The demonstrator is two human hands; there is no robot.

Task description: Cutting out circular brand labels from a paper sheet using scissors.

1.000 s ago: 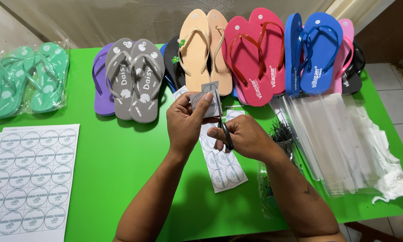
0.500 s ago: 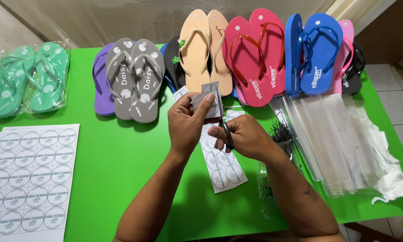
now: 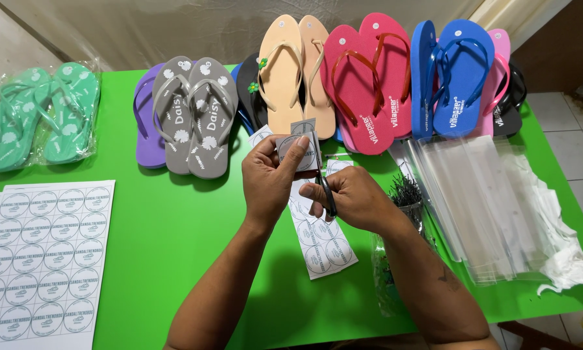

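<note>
My left hand (image 3: 271, 176) pinches a small paper strip of round printed labels (image 3: 302, 153) above the green table (image 3: 175, 227). My right hand (image 3: 351, 198) grips black-handled scissors (image 3: 326, 194) whose blades point up into that strip. Both hands meet over the table's middle, just in front of the row of sandals. Below them a longer cut strip of round labels (image 3: 322, 243) lies flat on the table.
Several flip-flop pairs lie along the back: green bagged (image 3: 38, 116), grey (image 3: 197, 113), beige (image 3: 298, 71), red (image 3: 369, 81), blue (image 3: 450, 71). A full label sheet (image 3: 42, 259) lies front left. Clear plastic bags (image 3: 486, 201) and a bag of small dark ties (image 3: 402, 194) lie to the right.
Hardly anything differs; both hands hold the same spot while the scissors work on the small label strip.
</note>
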